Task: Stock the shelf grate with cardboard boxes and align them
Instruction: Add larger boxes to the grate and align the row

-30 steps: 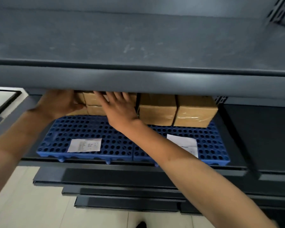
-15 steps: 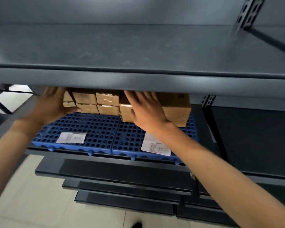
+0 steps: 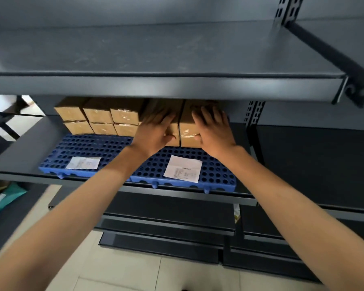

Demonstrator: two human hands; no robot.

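- 2 large cardboard boxes (image 3: 187, 132) are sitting side by side, touching, at the back of the blue grate (image 3: 97, 145), centre of frame.
- The left hand (image 3: 155, 134) and right hand (image 3: 215, 131) are each pressing 1 box front, fingers straight and spread.
- 6 small boxes (image 3: 100, 119) are standing stacked 2 high, upper left.
- 2 paper slips (image 3: 183, 171) are lying near the grate's front edge.
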